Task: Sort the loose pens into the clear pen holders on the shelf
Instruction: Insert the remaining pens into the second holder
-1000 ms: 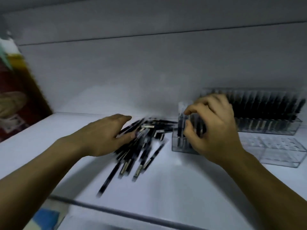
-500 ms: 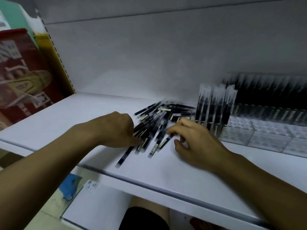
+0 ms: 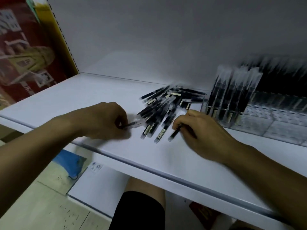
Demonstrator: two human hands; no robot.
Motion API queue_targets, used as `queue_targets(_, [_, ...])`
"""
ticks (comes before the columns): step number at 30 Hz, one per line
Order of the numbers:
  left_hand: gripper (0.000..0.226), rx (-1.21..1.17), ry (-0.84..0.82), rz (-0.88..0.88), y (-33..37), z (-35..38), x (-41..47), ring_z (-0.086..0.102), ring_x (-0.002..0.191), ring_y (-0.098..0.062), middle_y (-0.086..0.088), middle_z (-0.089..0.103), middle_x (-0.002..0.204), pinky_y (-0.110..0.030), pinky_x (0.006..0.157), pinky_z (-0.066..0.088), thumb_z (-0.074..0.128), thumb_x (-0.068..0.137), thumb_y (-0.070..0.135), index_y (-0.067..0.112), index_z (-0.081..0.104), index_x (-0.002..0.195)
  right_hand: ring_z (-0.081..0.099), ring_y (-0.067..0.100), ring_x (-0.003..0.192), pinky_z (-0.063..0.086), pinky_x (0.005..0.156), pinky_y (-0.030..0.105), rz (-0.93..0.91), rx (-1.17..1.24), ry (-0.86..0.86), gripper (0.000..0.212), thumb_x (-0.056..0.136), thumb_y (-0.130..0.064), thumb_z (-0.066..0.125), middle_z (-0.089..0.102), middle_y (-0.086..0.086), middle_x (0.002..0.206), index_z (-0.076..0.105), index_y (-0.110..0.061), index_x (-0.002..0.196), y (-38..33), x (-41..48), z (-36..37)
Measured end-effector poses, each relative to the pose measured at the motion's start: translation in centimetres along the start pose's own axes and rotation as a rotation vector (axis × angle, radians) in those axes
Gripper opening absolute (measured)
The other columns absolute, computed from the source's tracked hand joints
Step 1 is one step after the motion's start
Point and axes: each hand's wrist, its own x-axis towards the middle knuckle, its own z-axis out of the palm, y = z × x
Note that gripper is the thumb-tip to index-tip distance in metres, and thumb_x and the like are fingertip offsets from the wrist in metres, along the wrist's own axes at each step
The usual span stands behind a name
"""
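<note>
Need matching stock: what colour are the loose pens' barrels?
Black, on the slim loose pens, head view.

Dim, bluish light; motion blur smears the right side; edges bend.

Loose pens mid-shelf, holders to their right
The pile of loose pens point(image 3: 166, 105) lies on the shelf point(image 3: 83, 100) toward its back edge, with the clear pen holders point(image 3: 265, 125) just right of it. The left hand point(image 3: 103, 120) pinches a pen point(image 3: 132, 125) at the pile's left; the right hand point(image 3: 199, 130) holds another pen point(image 3: 175, 132) before the holders
</note>
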Motion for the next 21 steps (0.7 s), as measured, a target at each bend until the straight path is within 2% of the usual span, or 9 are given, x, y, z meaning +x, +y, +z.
queue_targets(3, [0.008, -0.139, -0.068, 0.023, -1.2, -0.8, -0.5, 0.058, 0.050, -0.008, 0.004, 0.069, 0.071, -0.024, 0.053, 0.052, 0.065, 0.090, 0.030, 0.028, 0.071, 0.084, 0.051, 0.005, 0.089, 0.047, 0.077, 0.032, -0.007, 0.027, -0.012, 0.017, 0.102, -0.018, 0.055, 0.055, -0.014, 0.095, 0.061, -0.034, 0.106, 0.1, 0.1, -0.1])
queue_targets(5, [0.020, -0.275, -0.029, 0.031, -1.7, -1.3, -0.4, 0.049, 0.046, -0.005, 0.007, 0.064, 0.065, -0.022, 0.048, 0.044, 0.058, 0.094, 0.016, 0.024, 0.072, 0.084, 0.053, 0.008, 0.089, 0.046, 0.075, 0.033, -0.005, 0.057, 0.009, 0.018, 0.102, -0.017, 0.052, 0.057, -0.011, 0.097, 0.059, -0.033, 0.106, 0.0, 0.3, -0.3])
queue_targets(7, [0.024, -0.352, 0.084, 0.021, -1.3, -1.5, 0.7, 0.051, 0.049, -0.007, 0.005, 0.064, 0.064, -0.022, 0.049, 0.046, 0.054, 0.097, 0.011, 0.023, 0.073, 0.089, 0.051, 0.010, 0.087, 0.043, 0.071, 0.032, -0.006, 0.069, 0.046, 0.019, 0.102, -0.014, 0.050, 0.056, -0.009, 0.096, 0.057, -0.031, 0.106, 0.0, 0.6, -0.3])
queue_targets(10, [0.020, -0.379, 0.225, -0.024, 0.0, -1.3, 3.9, 0.067, 0.057, -0.015, -0.010, 0.071, 0.081, -0.021, 0.049, 0.053, 0.053, 0.099, 0.009, 0.019, 0.070, 0.103, 0.048, 0.009, 0.084, 0.038, 0.068, 0.031, 0.002, 0.048, 0.073, 0.019, 0.101, -0.012, 0.054, 0.053, -0.011, 0.093, 0.058, -0.030, 0.107, 0.2, 0.9, -0.3])
queue_targets(14, [0.024, -0.344, 0.235, -0.059, 2.2, -0.9, 8.4, 0.073, 0.065, -0.022, -0.011, 0.073, 0.085, -0.027, 0.053, 0.060, 0.051, 0.097, 0.002, 0.006, 0.068, 0.112, 0.053, 0.011, 0.086, 0.048, 0.073, 0.036, 0.021, 0.044, 0.059, 0.017, 0.098, -0.014, 0.061, 0.057, -0.009, 0.095, 0.064, -0.029, 0.105, 0.4, 0.8, -0.2])
queue_targets(16, [0.024, -0.333, 0.225, -0.091, 3.1, -1.2, 10.0, 0.073, 0.068, -0.025, -0.014, 0.072, 0.086, -0.027, 0.053, 0.060, 0.052, 0.095, 0.000, 0.003, 0.068, 0.112, 0.049, 0.007, 0.087, 0.042, 0.072, 0.029, 0.017, 0.030, 0.043, 0.015, 0.098, -0.016, 0.062, 0.054, -0.012, 0.093, 0.066, -0.029, 0.105, 0.3, 0.7, -0.1])
queue_targets(18, [0.026, -0.312, 0.249, -0.121, 3.5, -1.9, 11.5, 0.073, 0.071, -0.028, -0.016, 0.071, 0.090, -0.032, 0.058, 0.062, 0.054, 0.093, 0.001, 0.002, 0.068, 0.115, 0.046, 0.004, 0.086, 0.037, 0.072, 0.024, 0.020, 0.018, 0.039, 0.015, 0.098, -0.018, 0.062, 0.051, -0.014, 0.092, 0.067, -0.029, 0.107, 0.3, 0.8, 0.0])
queue_targets(21, [0.029, -0.235, 0.271, -0.167, 3.8, -2.7, 13.6, 0.072, 0.076, -0.032, -0.019, 0.067, 0.107, -0.041, 0.067, 0.063, 0.052, 0.093, 0.005, 0.000, 0.064, 0.119, 0.046, 0.005, 0.091, 0.038, 0.075, 0.023, 0.041, 0.020, 0.026, 0.018, 0.099, -0.018, 0.060, 0.052, -0.013, 0.095, 0.067, -0.029, 0.111, 0.1, 0.8, -0.2])
